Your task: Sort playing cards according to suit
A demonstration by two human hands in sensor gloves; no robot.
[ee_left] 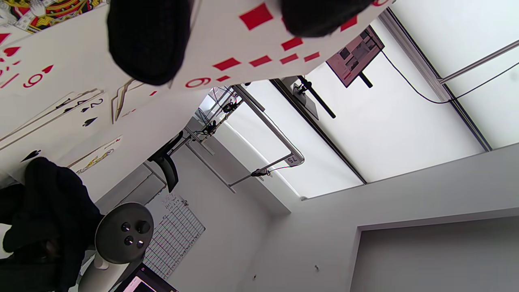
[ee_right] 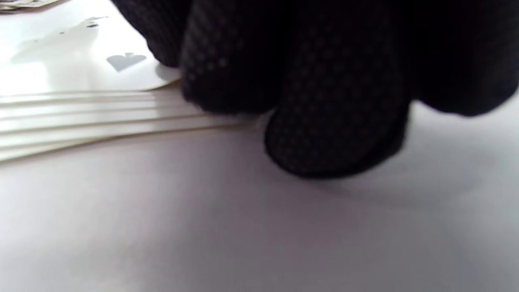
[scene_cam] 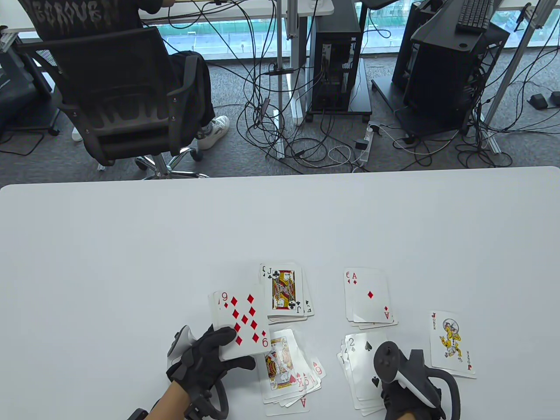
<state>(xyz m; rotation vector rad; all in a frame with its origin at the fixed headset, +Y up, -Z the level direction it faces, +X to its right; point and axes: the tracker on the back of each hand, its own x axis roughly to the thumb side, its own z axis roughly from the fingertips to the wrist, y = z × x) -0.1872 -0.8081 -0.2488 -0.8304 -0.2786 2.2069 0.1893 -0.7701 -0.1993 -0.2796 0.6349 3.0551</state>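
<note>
Left hand [scene_cam: 205,356] gripping small fan of cards, nine of diamonds [scene_cam: 243,321] on top, thumb lying across near corner, fingers curling underneath; fan being held just above desk [scene_cam: 131,245], overlapping club pile's near-left corner in table view. Right hand [scene_cam: 409,387] pressing fingertips [ee_right: 336,142] down at near edge of spade pile [scene_cam: 361,372]; grasping or merely steadying: cannot tell, tracker hiding fingers from above, wrist view too close.

Four piles lying face up: clubs [scene_cam: 286,293] with jack on top, diamonds [scene_cam: 369,297] with ace on top, hearts [scene_cam: 288,372] with king on top, spades with two on top. Joker [scene_cam: 453,343] lying alone, right of spades.

Handling, judged:
- Cards looking thin, light, glossy; likely sliding freely over one another and over smooth desk.
- Flexing rather than breaking; corners probably creasing under hard pinch.
- Lying flat, offering nothing to pinch from above; sliding top card off by a short edge or lifting one corner first looking best.
- Gloves likely dulling touch, so risking two cards coming away together.
- Nine seeming bound for ace pile; pinching at free far corner, well clear of thumb.
</note>
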